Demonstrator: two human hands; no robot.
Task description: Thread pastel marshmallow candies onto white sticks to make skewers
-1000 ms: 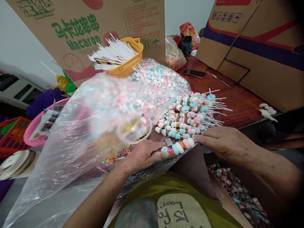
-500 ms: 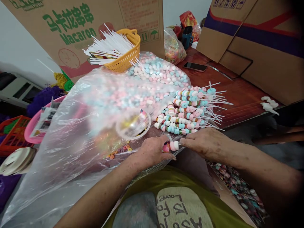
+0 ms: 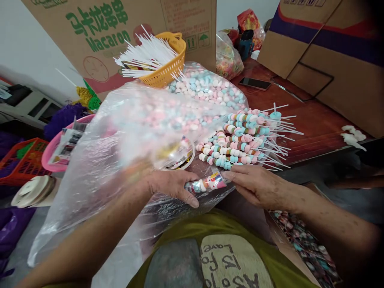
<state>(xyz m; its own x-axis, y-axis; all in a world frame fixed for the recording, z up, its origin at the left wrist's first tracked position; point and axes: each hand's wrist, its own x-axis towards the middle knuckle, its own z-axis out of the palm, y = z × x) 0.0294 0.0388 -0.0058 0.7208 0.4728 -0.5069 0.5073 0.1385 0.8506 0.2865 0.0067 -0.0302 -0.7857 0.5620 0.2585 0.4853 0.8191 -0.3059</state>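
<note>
My left hand (image 3: 175,186) grips one end of a marshmallow skewer (image 3: 202,185) inside a clear printed wrapper, thumb below and fingers above. At the wrapper's other end, the fingertips of my right hand (image 3: 259,185) are pressed together on it; the stick there is hidden. Just beyond my hands lies a pile of unwrapped marshmallow skewers (image 3: 235,150) in pink, white and blue, their white sticks pointing right. A round tub (image 3: 186,158) under plastic film sits beside the pile.
A large clear bag of loose marshmallows (image 3: 210,90) spreads over the table. On it rests a yellow basket (image 3: 168,76) of white sticks. Cardboard boxes (image 3: 192,20) stand behind, near a phone (image 3: 255,83). Below right, an open box holds many wrapped skewers (image 3: 303,244).
My left hand has drawn left, away from my right hand. More of the skewer and its printed wrapper now shows between them. The view has shifted slightly.
</note>
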